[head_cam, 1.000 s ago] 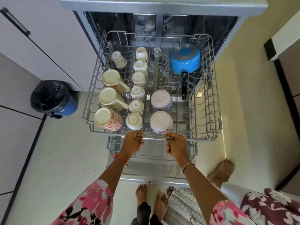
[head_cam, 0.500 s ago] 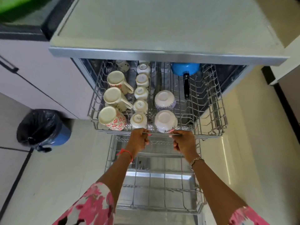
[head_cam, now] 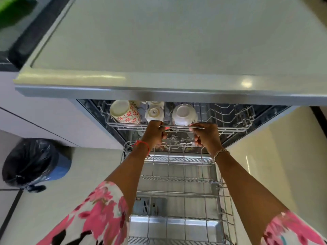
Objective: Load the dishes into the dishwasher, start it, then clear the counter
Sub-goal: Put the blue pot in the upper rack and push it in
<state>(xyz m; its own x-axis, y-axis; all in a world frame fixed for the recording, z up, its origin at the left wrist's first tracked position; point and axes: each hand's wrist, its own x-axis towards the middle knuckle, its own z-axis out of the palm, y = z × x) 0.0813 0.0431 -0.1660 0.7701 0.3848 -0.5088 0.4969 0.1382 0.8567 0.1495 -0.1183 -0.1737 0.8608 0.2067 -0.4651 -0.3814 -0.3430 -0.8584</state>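
The dishwasher's upper wire rack point(head_cam: 230, 121) is almost fully inside the machine, under the counter edge. Only its front row shows: a floral mug point(head_cam: 124, 112), a small white cup point(head_cam: 154, 114) and an upturned white bowl point(head_cam: 184, 114). My left hand point(head_cam: 154, 133) and my right hand point(head_cam: 206, 135) both grip the rack's front handle bar point(head_cam: 178, 127), fingers curled round it. The blue pan and the rear cups are hidden inside.
The lower rack point(head_cam: 177, 179) is pulled out over the open door point(head_cam: 174, 227) below my arms. The pale counter top point(head_cam: 177, 41) fills the upper view. A bin with a black bag point(head_cam: 33, 163) stands on the floor at left.
Both hands have pushed the upper rack into the dishwasher; most of its dishes have gone out of sight under the counter. The view has tilted up toward the counter.
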